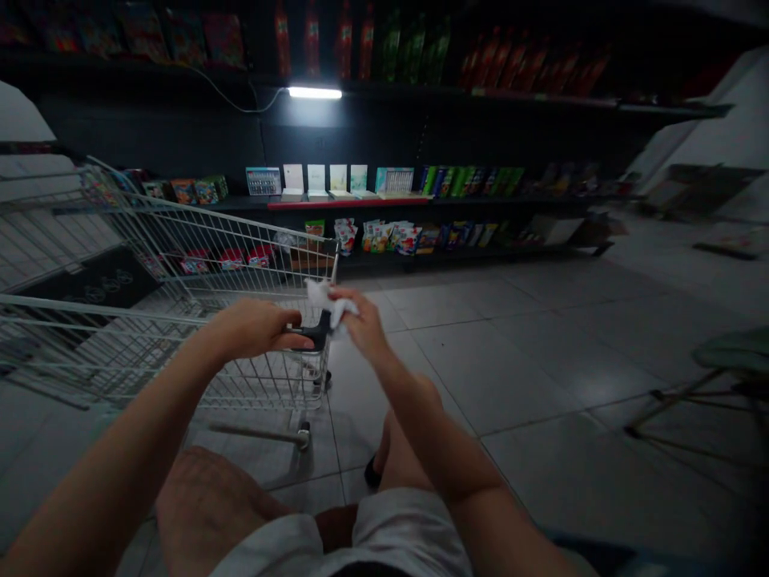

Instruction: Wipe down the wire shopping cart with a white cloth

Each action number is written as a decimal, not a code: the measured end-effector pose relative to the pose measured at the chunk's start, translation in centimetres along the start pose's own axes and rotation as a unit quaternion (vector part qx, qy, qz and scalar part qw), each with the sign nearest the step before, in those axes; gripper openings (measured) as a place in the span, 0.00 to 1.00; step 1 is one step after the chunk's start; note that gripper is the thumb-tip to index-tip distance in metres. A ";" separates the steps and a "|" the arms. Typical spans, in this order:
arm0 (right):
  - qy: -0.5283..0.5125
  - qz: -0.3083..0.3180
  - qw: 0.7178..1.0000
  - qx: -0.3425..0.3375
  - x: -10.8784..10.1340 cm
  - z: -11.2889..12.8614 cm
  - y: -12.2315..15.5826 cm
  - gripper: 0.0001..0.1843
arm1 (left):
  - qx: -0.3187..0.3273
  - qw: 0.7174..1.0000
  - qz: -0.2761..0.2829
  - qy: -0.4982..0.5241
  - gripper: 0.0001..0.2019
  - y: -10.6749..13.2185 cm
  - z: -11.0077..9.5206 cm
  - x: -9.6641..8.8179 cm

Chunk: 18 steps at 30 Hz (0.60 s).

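Observation:
A metal shopping cart (pixel 264 280) stands in front of me on the left, its near end close to my knees. My left hand (pixel 258 328) grips a black plastic part (pixel 317 335) at the cart's end, thumb along one side and fingers on the other. Just right of it, my right hand (pixel 360 316) holds a crumpled white tissue (pixel 321 295) pinched in its fingers. The tissue is slightly blurred, and it hangs over the cart's end; whether it touches the black part I cannot tell.
Dark shelves (pixel 336 204) with cards, boxes and snack bags run along the back, bottles above. A lit tube lamp (pixel 316 93) hangs under the upper shelf. A folding stool (pixel 730 357) stands at the right on the tiled floor (pixel 510 344).

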State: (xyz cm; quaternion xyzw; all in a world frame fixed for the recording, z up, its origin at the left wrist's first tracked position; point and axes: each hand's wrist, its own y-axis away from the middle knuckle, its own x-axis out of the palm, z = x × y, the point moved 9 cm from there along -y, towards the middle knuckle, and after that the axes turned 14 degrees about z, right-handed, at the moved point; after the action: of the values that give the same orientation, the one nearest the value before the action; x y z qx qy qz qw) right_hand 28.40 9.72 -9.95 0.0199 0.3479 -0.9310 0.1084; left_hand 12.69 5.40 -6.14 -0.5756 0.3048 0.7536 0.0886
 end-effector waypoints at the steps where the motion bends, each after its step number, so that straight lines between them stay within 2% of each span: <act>1: -0.007 -0.041 0.999 -0.021 1.2 -0.1 1.7 0.14 | 0.002 1.000 0.005 -0.005 0.32 -0.3 -0.2 0.1; 4: -0.006 -0.140 0.988 -0.062 3.9 0.1 6.5 0.16 | 0.018 1.000 0.017 0.015 0.29 -0.5 -0.3 0.2; 6: 0.050 -0.150 0.984 -0.075 5.2 0.1 8.9 0.16 | 0.024 0.998 0.038 0.044 0.27 -0.4 -0.2 0.3; 9: 0.191 -0.094 0.970 -0.117 6.9 -0.5 11.2 0.14 | 0.013 0.993 0.072 0.097 0.27 -0.5 0.1 0.3; 11: 0.251 -0.051 0.956 -0.141 7.7 -1.8 12.2 0.14 | 0.001 0.989 0.084 0.119 0.28 -0.8 0.4 0.2; 15: 0.304 -0.018 0.942 -0.140 7.6 -3.8 12.7 0.13 | -0.011 0.988 0.085 0.126 0.29 -2.0 1.2 0.0; 18: 0.325 0.010 0.934 -0.150 7.3 -2.6 11.6 0.12 | -0.024 0.990 0.080 0.118 0.29 -3.1 2.0 -0.2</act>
State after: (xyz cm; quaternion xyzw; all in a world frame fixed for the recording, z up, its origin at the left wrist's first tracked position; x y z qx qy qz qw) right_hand 23.66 1.52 -20.22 0.3081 0.4993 -0.8098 0.0007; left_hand 12.56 9.03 -6.76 -0.6360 0.3398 0.6925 -0.0226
